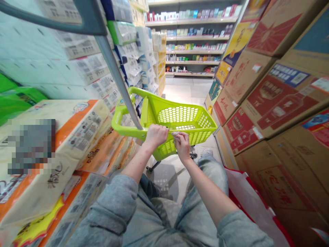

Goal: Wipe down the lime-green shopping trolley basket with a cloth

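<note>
A lime-green wheeled shopping basket point(177, 132), its sides pierced with holes, stands in front of me on the floor. My left hand point(157, 134) is closed over the near rim of this basket. Just to the right, my right hand point(183, 143) pinches a small, pale crumpled cloth point(175, 134) against the same rim. Most of the cloth is hidden by my fingers. The inside of the basket that shows holds nothing. A grey metal pole point(118, 75) rises from the basket's left end to a dark handle point(94, 17) at the upper left.
Stacked cardboard cartons point(272, 92) line the right side. Wrapped tissue packs point(89, 127) are piled along the left, with a pixelated dark object point(33, 145) on top. A white bag with red edges point(241, 188) stands by my right leg. Product shelves point(195, 51) close the aisle's far end.
</note>
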A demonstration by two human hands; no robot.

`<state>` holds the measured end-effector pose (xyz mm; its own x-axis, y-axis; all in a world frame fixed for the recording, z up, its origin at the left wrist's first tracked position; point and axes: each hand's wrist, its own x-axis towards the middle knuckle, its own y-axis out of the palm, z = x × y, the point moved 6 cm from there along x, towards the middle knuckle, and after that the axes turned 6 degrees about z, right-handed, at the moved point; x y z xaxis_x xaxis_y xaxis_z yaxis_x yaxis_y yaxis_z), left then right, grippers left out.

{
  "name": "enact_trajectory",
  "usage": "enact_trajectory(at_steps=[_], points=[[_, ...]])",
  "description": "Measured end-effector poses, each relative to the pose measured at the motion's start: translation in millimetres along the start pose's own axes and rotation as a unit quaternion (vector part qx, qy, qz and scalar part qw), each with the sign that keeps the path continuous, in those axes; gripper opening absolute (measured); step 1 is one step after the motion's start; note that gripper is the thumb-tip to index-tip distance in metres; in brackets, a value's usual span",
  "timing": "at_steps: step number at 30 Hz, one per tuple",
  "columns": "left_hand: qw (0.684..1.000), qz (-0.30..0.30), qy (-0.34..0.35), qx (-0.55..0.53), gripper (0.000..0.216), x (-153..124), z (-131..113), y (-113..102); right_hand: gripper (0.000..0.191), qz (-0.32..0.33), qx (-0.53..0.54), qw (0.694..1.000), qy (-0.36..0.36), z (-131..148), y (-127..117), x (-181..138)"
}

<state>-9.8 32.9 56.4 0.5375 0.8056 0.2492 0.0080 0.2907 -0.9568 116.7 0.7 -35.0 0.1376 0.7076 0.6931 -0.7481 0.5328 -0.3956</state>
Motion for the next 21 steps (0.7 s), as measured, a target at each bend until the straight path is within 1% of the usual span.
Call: enact_trajectory(at_steps=[3, 6, 8, 10, 13, 15, 18, 21], points=[[1.0, 0.001, -0.001, 0.006, 0.043, 0, 1, 0, 0.02, -0.023, 0.006, 1.0, 0.015, 3, 7, -6], [1.0, 0.003, 0.004, 0.012, 0.041, 0, 3, 0, 0.023, 0.004, -0.014, 1.0, 0.001, 8, 18, -8], [1.0, 0.005, 0.005, 0.015, 0.04, 1, 5, 1, 0.024, 0.046, -0.041, 0.998, -0.02, 11, 27, -11], [1.0, 0.005, 0.006, 0.018, 0.04, 1, 8, 2, 0.025, 0.103, -0.076, 0.991, -0.04, 12, 40, -16], [1.0, 0.007, 0.007, 0.023, 0.04, 0, 11, 1, 0.026, 0.207, -0.121, 0.968, -0.078, 15, 64, -28], [1.0, 0.009, 0.01, 0.026, 0.04, 0, 12, 1, 0.029, 0.263, -0.14, 0.948, -0.111, 19, 78, -36], [0.999, 0.012, 0.02, 0.031, 0.039, -1, 15, 1, 0.033, 0.305, -0.157, 0.929, -0.135, 24, 88, -42], [0.999, 0.01, 0.036, 0.034, 0.037, -1, 17, 1, 0.035, 0.317, -0.17, 0.923, -0.138, 25, 87, -41]])
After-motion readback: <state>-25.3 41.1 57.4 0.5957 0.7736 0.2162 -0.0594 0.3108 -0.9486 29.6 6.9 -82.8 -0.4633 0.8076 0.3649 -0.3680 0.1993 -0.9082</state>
